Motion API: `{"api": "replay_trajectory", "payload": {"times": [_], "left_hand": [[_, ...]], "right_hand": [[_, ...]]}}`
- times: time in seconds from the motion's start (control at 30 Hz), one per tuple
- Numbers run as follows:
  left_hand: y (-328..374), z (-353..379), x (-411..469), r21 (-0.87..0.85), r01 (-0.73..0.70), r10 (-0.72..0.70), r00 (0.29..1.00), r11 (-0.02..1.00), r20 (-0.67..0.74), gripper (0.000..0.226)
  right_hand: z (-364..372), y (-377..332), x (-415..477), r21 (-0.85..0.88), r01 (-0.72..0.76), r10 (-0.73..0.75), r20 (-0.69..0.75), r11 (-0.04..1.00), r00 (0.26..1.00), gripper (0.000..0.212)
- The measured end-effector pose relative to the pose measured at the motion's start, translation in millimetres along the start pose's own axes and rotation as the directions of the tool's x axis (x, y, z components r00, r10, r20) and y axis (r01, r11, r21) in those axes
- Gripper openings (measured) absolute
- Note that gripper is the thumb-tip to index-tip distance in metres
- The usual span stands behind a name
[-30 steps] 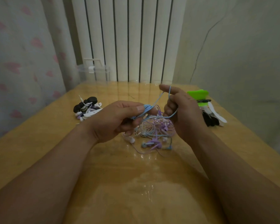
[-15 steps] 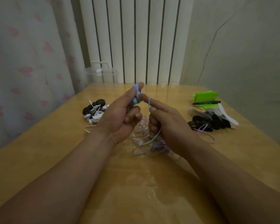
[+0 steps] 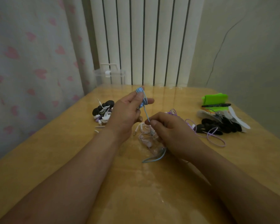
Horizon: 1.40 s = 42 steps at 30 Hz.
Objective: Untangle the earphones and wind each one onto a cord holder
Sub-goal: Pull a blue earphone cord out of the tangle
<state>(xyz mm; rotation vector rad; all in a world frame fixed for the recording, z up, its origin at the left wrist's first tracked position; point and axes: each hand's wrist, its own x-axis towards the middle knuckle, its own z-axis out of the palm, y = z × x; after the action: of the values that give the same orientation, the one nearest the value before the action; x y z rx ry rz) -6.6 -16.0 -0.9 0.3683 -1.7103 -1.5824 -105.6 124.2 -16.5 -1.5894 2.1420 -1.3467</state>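
Pinching the blue cord holder (image 3: 140, 91) upright in the left hand (image 3: 126, 113), thumb and fingertips curled on it, raised above the bench (image 3: 55, 159), with several turns of cord on it. Pinching the blue earphone cord (image 3: 146, 113) in the right hand (image 3: 170, 131) — thumb against forefinger — just below the holder and slightly to its right. Between the two pinches, a short taut run, long axis near vertical. Past the right hand, slack passing under the palm to a loop (image 3: 153, 158) flat on the bench, toward the body.

Probably mid-wind: next turn up and round the holder, led by the right hand, the left only steadying. Just beneath, a pink-white tangle (image 3: 145, 135) of earphones — a likely snag for the slack. Open room toward the body. Wound bundles (image 3: 103, 112) to the left, black holders (image 3: 221, 126) and a purple cord (image 3: 214, 137) to the right, all well apart.
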Motion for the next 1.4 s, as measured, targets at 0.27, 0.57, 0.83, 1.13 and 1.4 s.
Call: {"api": "replay_trajectory", "payload": {"times": [0.27, 0.57, 0.83, 1.13, 1.4], "left_hand": [[-4.2, 1.0, -4.4, 0.442, -0.2, 0.107, 0.968, 0.875, 0.227, 0.028], [8.6, 0.6, -10.0, 0.557, -0.29, -0.022, 0.874, 0.778, 0.485, 0.029], [16.4, 1.4, -14.7, 0.128, 0.046, -0.12, 0.743, 0.991, 0.658, 0.038], [3.9, 5.2, -1.2, -0.279, 0.075, -0.013, 0.976, 0.957, 0.219, 0.035], [-2.4, -0.3, -3.0, 0.215, -0.121, 0.105, 0.991, 0.969, 0.083, 0.03]], "right_hand": [[-31.5, -4.8, -1.4, 0.078, -0.001, 0.012, -0.147, 0.997, 0.989, 0.016], [-56.6, 0.7, 5.1, 0.663, -0.15, 0.159, 0.048, 0.734, 0.986, 0.019], [-66.4, 14.7, 8.0, 0.69, -0.176, 0.169, 0.078, 0.702, 0.982, 0.012], [-21.5, 5.4, 3.5, 0.136, -0.048, 0.043, 0.04, 0.99, 0.998, 0.022], [-22.4, -3.5, 1.2, 0.019, 0.032, -0.029, -0.108, 0.999, 0.994, 0.017]]}}
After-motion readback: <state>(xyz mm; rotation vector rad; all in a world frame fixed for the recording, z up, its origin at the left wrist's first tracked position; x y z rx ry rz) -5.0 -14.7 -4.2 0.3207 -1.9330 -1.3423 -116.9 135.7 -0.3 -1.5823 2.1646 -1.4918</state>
